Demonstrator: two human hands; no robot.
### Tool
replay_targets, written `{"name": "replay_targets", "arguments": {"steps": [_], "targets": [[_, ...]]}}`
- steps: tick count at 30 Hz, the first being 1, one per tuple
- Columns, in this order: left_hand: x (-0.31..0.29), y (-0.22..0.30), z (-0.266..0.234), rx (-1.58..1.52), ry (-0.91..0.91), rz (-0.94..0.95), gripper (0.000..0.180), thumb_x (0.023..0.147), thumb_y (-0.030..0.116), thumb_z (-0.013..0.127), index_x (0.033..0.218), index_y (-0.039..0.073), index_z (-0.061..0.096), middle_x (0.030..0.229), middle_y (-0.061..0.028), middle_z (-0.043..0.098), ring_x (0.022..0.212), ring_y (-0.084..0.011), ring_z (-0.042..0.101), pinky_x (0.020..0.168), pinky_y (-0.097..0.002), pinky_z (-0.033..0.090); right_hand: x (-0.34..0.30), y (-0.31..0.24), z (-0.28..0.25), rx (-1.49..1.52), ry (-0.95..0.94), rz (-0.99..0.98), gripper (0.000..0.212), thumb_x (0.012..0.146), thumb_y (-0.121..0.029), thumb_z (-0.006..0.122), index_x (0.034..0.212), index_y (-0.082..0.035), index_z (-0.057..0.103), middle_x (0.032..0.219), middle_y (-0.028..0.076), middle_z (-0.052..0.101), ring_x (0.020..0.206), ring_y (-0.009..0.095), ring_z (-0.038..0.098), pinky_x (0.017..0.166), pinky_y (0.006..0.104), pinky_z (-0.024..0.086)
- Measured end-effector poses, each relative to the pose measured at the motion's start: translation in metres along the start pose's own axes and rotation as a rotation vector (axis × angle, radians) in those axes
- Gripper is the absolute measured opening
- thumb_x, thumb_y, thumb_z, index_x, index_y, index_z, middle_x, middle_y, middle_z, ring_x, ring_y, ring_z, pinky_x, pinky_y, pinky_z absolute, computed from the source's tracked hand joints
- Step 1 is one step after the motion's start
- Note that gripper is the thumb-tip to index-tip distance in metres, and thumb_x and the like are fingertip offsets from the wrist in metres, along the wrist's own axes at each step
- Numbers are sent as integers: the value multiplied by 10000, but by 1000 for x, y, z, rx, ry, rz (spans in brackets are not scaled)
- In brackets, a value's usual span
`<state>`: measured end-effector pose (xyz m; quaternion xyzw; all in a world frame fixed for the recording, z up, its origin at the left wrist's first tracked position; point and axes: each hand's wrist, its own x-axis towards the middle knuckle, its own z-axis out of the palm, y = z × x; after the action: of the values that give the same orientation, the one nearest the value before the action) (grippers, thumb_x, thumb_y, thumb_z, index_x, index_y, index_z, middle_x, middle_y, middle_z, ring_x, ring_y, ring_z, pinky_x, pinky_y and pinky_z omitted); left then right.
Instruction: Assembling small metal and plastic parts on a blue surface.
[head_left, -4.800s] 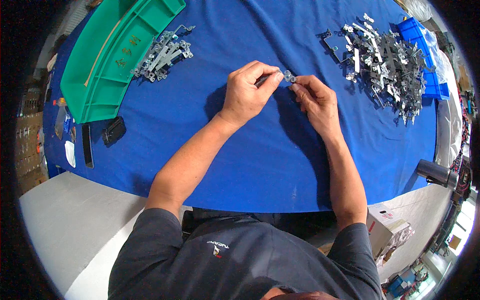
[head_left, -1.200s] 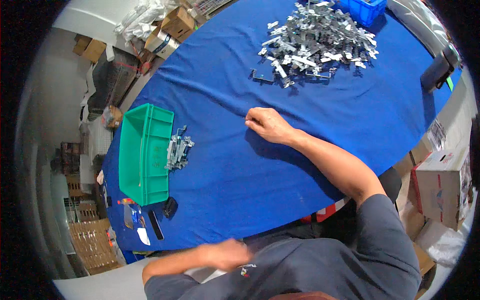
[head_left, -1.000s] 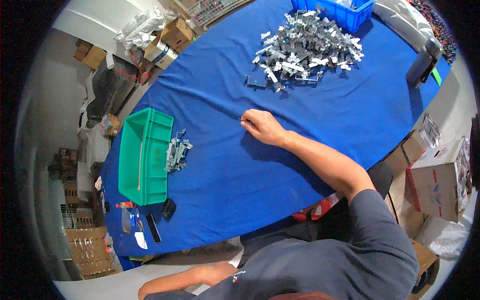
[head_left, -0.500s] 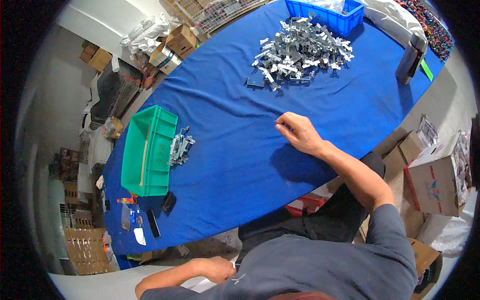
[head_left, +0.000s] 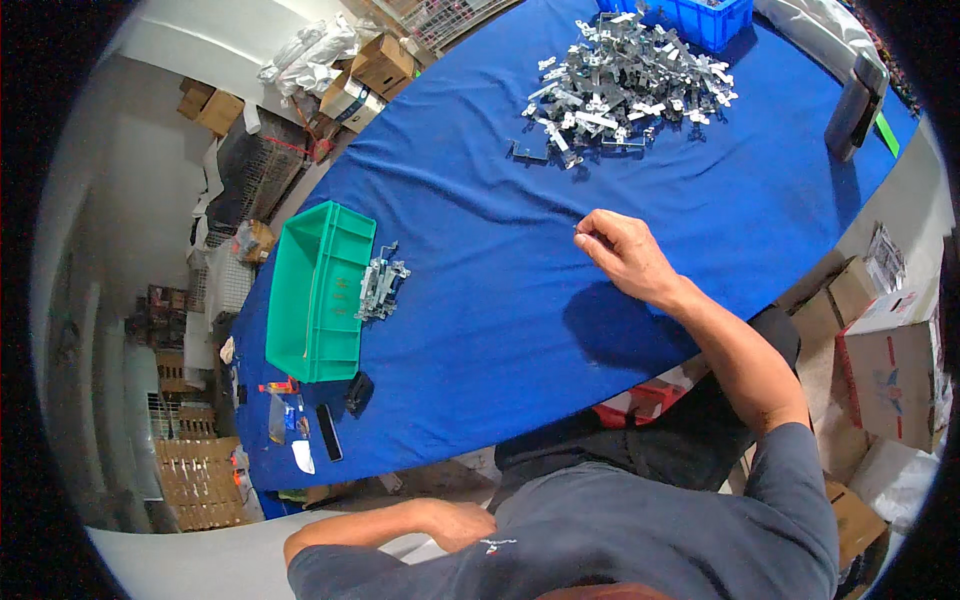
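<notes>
Above the blue cloth (head_left: 470,300) on the table hovers my right hand (head_left: 628,255), thumb and fingers pinched together. Whatever may be between the fingertips is too small to make out. My left hand (head_left: 462,524) rests low against my body, off the table, with its fingers hidden from sight. A large heap of silvery metal clips (head_left: 625,85) lies at the far side of the table, beyond my right hand. On the left, a smaller stack of similar metal clips (head_left: 383,285) sits against a green plastic bin (head_left: 340,310).
A blue crate (head_left: 715,25) stands behind the heap, and a dark bottle (head_left: 855,108) at the far right. Near the left edge lie a phone (head_left: 329,432) and a small black object (head_left: 359,393). Cardboard boxes (head_left: 890,365) stand on the floor at right.
The whole view has shifted, so the table and things appear farther right and slightly higher. Both hands keep nearly the same pose and place.
</notes>
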<state>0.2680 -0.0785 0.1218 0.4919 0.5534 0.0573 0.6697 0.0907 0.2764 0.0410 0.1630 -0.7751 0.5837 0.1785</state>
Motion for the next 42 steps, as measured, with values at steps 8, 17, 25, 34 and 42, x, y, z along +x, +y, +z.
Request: {"name": "replay_targets", "arguments": {"steps": [8, 17, 25, 34, 42], "targets": [[-16, 5, -85, -436, 313, 280, 318, 947, 324, 637, 885, 19, 701, 802, -160, 650, 758, -322, 635, 669, -425, 501, 7, 5, -9, 171, 39, 143, 175, 943, -167, 627, 941, 8, 625, 719, 59, 579, 657, 109, 552, 583, 308, 445], [11, -123, -361, 387, 1796, -358, 519, 863, 456, 700, 1162, 32, 686, 1098, -155, 683, 991, -244, 663, 850, -391, 522, 35, 15, -58, 317, 307, 286, 189, 958, -214, 624, 931, -28, 643, 751, 6, 624, 610, 64, 568, 484, 232, 430], [75, -114, -435, 217, 1708, -817, 733, 785, 567, 682, 1272, 25, 596, 1507, -269, 359, 1309, -416, 464, 1037, -507, 430, 39, 26, -69, 325, 357, 360, 198, 956, -224, 623, 923, -29, 643, 747, 11, 634, 610, 62, 575, 488, 224, 436], [35, -154, -349, 446, 1831, -405, 216, 826, 181, 621, 915, -8, 676, 1029, -168, 672, 969, -368, 656, 844, -452, 518, 32, 19, -51, 176, 256, 332, 221, 937, -209, 640, 941, 12, 642, 713, 40, 626, 606, 96, 583, 556, 280, 473], [52, -140, -237, 430, 1871, -129, 149, 824, 79, 679, 942, -12, 690, 1242, -182, 646, 1067, -339, 663, 900, -407, 529, 24, 23, -23, 84, 85, 266, 225, 940, -212, 633, 964, 12, 643, 694, 59, 614, 587, 108, 572, 547, 303, 465]]}}
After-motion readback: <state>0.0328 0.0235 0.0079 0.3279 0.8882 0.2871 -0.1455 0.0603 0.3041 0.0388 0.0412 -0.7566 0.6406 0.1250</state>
